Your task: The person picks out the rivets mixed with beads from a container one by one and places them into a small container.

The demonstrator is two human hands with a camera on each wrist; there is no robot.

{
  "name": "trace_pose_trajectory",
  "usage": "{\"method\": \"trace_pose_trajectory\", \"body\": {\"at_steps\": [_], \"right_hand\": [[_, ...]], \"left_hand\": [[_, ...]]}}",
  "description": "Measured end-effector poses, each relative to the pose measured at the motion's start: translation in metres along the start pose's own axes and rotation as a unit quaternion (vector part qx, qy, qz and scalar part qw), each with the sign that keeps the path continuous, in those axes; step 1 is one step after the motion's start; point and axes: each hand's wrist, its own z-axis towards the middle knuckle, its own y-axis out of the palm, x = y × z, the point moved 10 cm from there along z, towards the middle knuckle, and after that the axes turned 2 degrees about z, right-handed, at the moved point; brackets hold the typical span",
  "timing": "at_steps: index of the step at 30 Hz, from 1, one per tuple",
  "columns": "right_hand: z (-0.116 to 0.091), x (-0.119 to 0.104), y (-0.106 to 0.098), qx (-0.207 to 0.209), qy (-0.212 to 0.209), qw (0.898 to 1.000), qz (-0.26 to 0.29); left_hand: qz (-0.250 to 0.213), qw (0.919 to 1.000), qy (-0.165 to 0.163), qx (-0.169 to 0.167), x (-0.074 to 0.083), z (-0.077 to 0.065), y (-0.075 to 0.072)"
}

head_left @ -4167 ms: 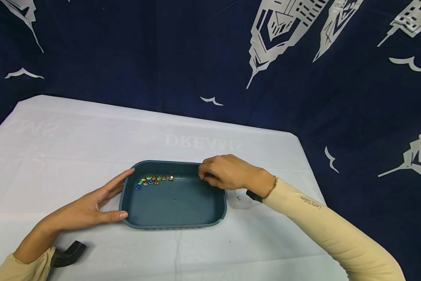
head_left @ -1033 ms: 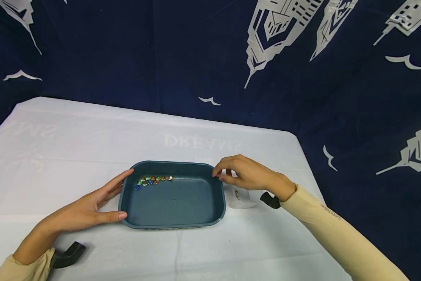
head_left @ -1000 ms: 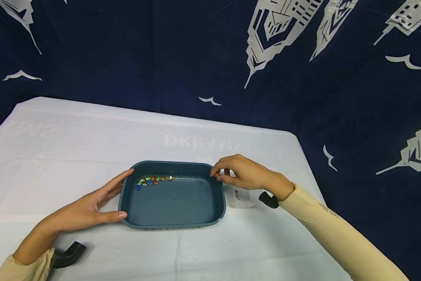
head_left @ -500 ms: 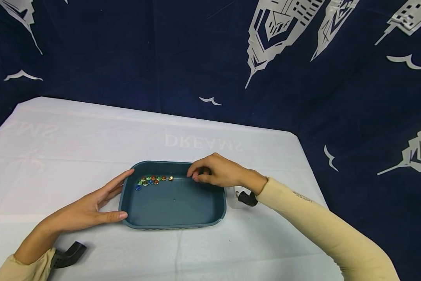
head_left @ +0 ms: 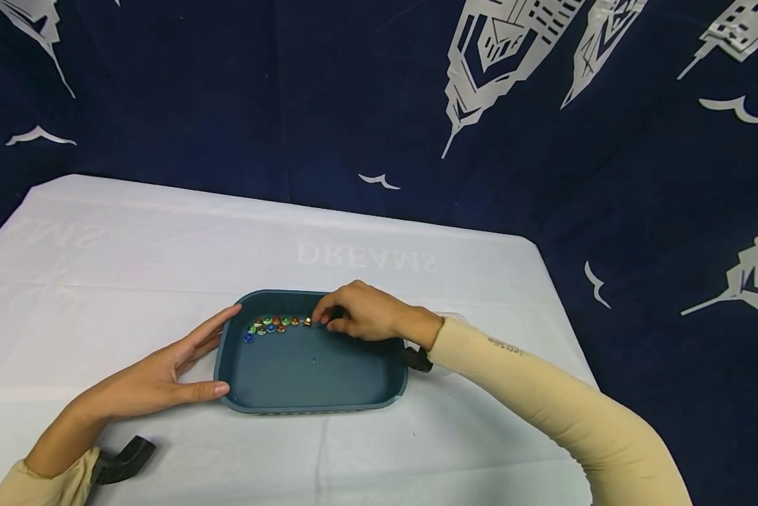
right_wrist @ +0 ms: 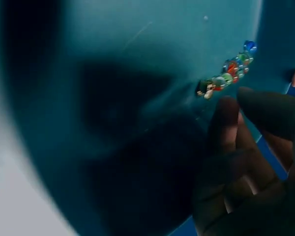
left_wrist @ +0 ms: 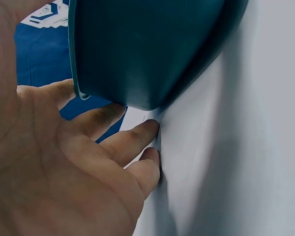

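A dark teal plastic tray point(head_left: 315, 383) lies on the white cloth. Along its far-left inside runs a cluster of small coloured glass beads point(head_left: 271, 325), with a gold cube-shaped bead point(head_left: 307, 321) at the right end. My left hand point(head_left: 145, 383) spans the tray's left end: thumb on the rim, straight fingers against the outer wall, as the left wrist view also shows. Over the tray, my right hand point(head_left: 369, 313) has bent fingers, thumb and index tips close together beside the gold bead point(right_wrist: 205, 89). Whether anything small sits between those fingertips is hidden.
A clear plastic edge point(head_left: 451, 315) shows behind the right forearm, right of the tray. Black wrist devices sit under the left wrist point(head_left: 123, 460) and right wrist point(head_left: 418, 360). A navy cloth point(head_left: 195, 105) with white city prints hangs behind the table.
My right hand has moved left from the tray's right rim to the gold bead. The forearm now covers most of the clear plastic container. Left hand, tray and visible beads keep their places.
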Motion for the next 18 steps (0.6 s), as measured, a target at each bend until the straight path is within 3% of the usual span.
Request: {"method": "trace_pose_trajectory", "body": {"at_steps": [9, 18], "right_hand": [[0.003, -0.01, 0.005, -0.06, 0.038, 0.997, -0.036], [0.013, -0.01, 0.008, -0.074, 0.075, 0.994, 0.011]], "left_hand": [[-0.001, 1.0, 0.005, -0.002, 0.001, 0.0, 0.0], [-0.001, 1.0, 0.001, -0.003, 0.0, 0.001, 0.001]]}}
